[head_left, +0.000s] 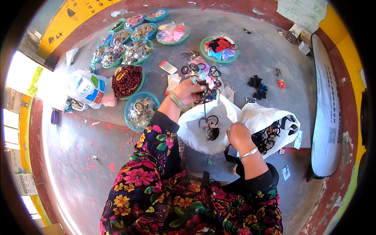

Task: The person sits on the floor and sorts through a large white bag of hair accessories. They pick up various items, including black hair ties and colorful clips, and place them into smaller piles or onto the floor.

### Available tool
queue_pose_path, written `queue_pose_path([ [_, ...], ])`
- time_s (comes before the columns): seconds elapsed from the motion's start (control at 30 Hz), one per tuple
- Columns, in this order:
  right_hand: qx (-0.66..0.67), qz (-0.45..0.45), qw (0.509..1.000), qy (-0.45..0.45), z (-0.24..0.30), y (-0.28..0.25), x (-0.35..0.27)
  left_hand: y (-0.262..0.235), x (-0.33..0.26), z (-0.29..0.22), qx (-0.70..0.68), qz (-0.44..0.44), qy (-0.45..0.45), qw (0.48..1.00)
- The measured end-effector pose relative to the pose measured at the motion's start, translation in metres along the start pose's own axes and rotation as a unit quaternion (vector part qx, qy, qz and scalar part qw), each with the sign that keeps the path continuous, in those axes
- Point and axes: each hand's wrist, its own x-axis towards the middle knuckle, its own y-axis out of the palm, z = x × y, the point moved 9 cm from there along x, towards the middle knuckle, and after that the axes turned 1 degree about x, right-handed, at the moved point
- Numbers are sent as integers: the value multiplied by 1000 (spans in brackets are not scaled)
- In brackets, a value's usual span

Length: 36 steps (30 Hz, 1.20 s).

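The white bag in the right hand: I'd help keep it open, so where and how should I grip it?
White bag: probably its left rim, from the left, because the right hand pinches the opposite edge and this side looks unheld.

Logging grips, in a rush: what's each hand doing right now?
Left hand: closed, holding a bunch of dark elastic bands.
Right hand: closed, gripping the edge of an open white bag.
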Motion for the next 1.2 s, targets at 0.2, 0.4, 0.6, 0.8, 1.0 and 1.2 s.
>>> queue_pose_path([
  [0.2, 6, -15, 1000, 8, -7, -1, -3, 34, -27, 65, 125, 5, -127, 984],
  [0.4, -12, 10, 1000, 19, -4, -3, 0, -6, -18, 121, 447, -47, -223, 865],
  [0.6, 5, 4, 1000, 24, -3, -7, 0, -33, 22, 41, 519, -93, -93, 845],
  [0.8, -8, 15, 1000, 21, 4, -9, 4, -180, 35, -26, 765, -252, -81, 588],
  [1.0, 4, 20, 1000, 24, -2, -7, 6, -216, 41, 12, 808, -230, -108, 531],
  [1.2, -8, 43, 998, 34, -3, -1, 11, -243, 44, 34, 854, -207, -156, 451],
])
